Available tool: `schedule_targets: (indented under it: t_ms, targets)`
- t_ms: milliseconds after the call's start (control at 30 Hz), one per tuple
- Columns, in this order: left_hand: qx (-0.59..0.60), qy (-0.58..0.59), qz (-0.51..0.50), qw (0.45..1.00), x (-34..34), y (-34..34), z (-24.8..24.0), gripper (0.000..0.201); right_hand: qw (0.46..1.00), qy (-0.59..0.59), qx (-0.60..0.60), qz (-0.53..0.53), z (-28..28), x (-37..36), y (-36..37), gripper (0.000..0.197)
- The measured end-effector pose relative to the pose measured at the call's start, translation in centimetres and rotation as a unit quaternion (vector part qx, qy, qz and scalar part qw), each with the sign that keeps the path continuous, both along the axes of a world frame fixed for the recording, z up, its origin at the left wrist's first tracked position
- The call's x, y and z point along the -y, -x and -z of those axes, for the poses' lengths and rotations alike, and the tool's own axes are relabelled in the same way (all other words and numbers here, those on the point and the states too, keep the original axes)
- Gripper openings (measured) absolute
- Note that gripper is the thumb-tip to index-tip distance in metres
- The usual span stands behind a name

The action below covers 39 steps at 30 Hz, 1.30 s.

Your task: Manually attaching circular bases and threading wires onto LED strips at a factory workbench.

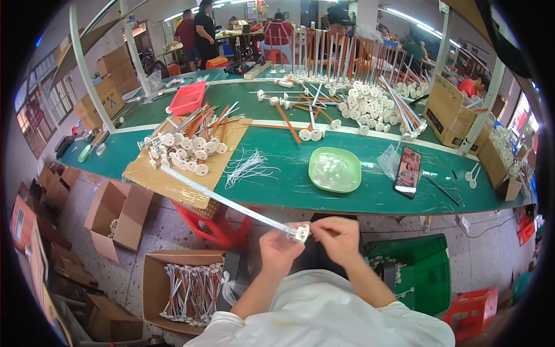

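Note:
A long flat white rod [231, 203] slants from the edge of the brown cardboard sheet down to my body. At its near end sits a small white plastic end piece [302, 233]. My left hand [277, 253] is closed around the rod just below this end piece. Beside the end piece, my right hand [340, 238] is pinched, fingertips close to its right side; whatever is between them is too small to make out. On the cardboard lies a heap of white and brown rods with round white discs [188, 151]. Thin white strands [250, 168] lie to its right.
A light green bowl [335, 169] of clear small pieces and a propped phone [409, 171] stand on the green table [277, 196]. Farther back are more disc-ended rods [370, 107] and a red tray [188, 97]. Below are a cardboard box of rods [193, 292] and a green crate [433, 272].

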<state>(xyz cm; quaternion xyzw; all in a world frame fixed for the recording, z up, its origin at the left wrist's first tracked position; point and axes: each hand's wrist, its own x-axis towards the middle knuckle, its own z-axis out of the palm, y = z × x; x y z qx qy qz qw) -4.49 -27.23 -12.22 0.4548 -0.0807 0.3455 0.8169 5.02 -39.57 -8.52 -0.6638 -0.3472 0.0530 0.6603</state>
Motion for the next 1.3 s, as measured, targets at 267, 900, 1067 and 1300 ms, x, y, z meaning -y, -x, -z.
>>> schedule_targets:
  t_ms: [267,900,1067,1300]
  targets:
    - [-0.018,0.033,-0.007,0.999,0.9,0.3,-1.0,0.042,0.999,-0.026,-0.033,-0.017,2.9,-0.9,5.2,0.011]
    - [0.025,0.072,-0.009,0.997,-0.3,0.1,-0.6,0.037,0.964,-0.055,0.258,0.032,2.7,-2.1,4.4,0.015]
    - [-0.002,0.137,-0.063,0.989,-0.2,-0.2,-1.1,0.038,0.947,-0.033,0.313,0.061,0.5,-2.3,0.6,0.005]
    - [0.030,0.117,-0.086,0.989,-1.3,0.2,-1.5,0.037,0.929,-0.025,0.320,0.182,-5.8,-3.1,-11.3,0.005]
